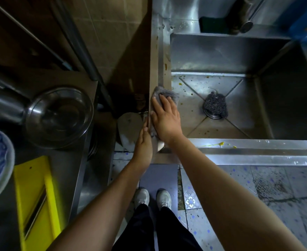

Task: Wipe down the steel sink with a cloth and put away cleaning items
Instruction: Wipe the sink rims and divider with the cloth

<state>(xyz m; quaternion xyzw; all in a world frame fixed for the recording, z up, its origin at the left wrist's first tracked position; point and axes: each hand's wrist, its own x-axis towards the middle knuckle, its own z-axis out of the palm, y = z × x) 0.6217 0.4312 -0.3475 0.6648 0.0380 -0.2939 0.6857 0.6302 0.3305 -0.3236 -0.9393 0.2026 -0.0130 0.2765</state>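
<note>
Cloth (160, 91), grey, lies on L rim of steel sink (257, 151), at 9 o'clock of basin. R hand (165, 118) flat on it, fingers straight & spread, pressing down. L hand (143, 142) just beside, at 7 o'clock of R hand, fingers straight against outer face of same rim; holds nothing. Wire scourer (215, 104) sits on drain, basin centre. Yellow food specks (220, 143) on front rim at 6 o'clock. Green sponge (212, 25) on back ledge at 12, next to tap (243, 13). Table (73, 160) at 9 o'clock carries steel bowl (58, 116) & yellow slicer (35, 187).
</note>
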